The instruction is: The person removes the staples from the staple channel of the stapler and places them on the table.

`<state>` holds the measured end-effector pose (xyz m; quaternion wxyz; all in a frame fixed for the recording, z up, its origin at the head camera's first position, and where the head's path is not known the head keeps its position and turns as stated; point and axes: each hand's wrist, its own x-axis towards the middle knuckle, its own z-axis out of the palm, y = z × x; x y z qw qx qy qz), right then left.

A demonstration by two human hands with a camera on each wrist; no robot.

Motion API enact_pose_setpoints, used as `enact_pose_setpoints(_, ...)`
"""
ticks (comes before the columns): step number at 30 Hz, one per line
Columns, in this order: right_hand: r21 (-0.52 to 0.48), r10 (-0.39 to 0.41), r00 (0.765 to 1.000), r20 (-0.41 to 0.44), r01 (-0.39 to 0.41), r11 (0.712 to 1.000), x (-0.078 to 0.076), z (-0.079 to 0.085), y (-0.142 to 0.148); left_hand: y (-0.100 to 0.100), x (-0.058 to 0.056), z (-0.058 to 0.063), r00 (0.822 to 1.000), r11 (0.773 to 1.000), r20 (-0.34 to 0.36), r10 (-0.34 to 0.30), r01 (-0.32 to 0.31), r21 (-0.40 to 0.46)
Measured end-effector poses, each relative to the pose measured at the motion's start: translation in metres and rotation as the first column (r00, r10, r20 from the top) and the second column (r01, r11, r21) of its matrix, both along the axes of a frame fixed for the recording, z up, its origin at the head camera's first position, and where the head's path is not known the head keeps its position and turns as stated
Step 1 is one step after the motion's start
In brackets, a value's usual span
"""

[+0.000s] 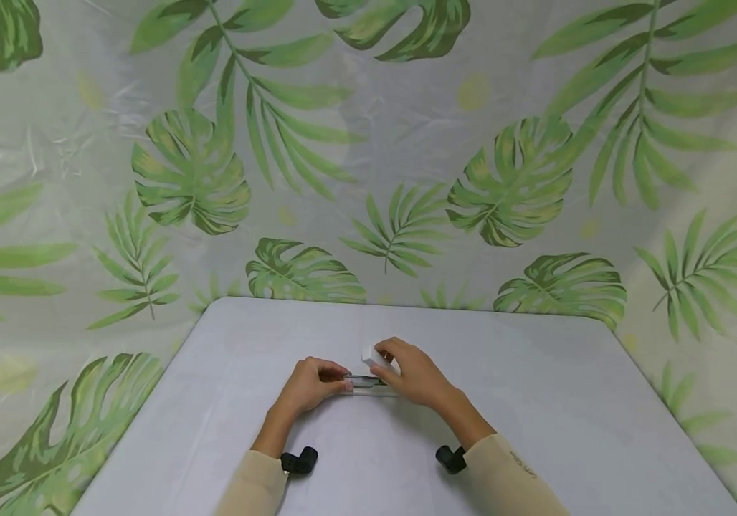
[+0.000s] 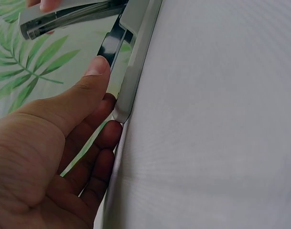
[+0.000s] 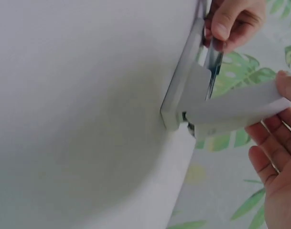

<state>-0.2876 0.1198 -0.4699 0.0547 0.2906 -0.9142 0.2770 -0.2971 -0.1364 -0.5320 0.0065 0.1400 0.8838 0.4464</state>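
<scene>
A white stapler stands on the white table with its top lifted open. My left hand pinches its left end. In the left wrist view the left thumb lies against the dark metal strip, and the fingers are by the end of the pale base. My right hand grips the raised top cover between thumb and fingers. Under the raised top a metal spring rail shows. The hinge end sits low at the right in the right wrist view.
The white tabletop spreads around both hands. Behind and beside it hangs a pale sheet printed with green leaves. A black wrist camera is worn on the left wrist, another black camera on the right.
</scene>
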Motion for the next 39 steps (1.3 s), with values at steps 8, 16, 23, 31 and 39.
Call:
enact_pose_setpoints(8, -0.013, 0.036, 0.997, -0.062, -0.037, 0.999, -0.001, 0.002, 0.013, 0.001, 0.0, 0.0, 1.0, 1.0, 0.009, 0.011, -0.011, 0.0)
enact_pose_setpoints(16, -0.084, 0.009, 1.0, 0.016, -0.007, 0.996, 0.002, 0.005, 0.028, 0.002, 0.0, -0.001, 1.0, 1.0, 0.009, 0.017, -0.017, 0.006)
enact_pose_setpoints(23, -0.129, -0.003, 1.0, 0.023, 0.006, 0.992, 0.002, 0.002, 0.044, 0.0, 0.001, -0.002, 1.0, 1.0, 0.009, 0.018, -0.018, -0.003)
enact_pose_setpoints(31, -0.131, -0.034, 0.999, 0.011, 0.035, 0.991, 0.004, 0.001, 0.058, 0.0, 0.001, -0.003, 1.0, 1.0, 0.009, 0.018, -0.018, 0.01)
enact_pose_setpoints(39, -0.128, -0.088, 0.995, 0.042, 0.093, 0.987, 0.007, -0.005, 0.08, 0.0, -0.001, -0.003, 1.0, 1.0, 0.012, 0.017, -0.017, 0.01)
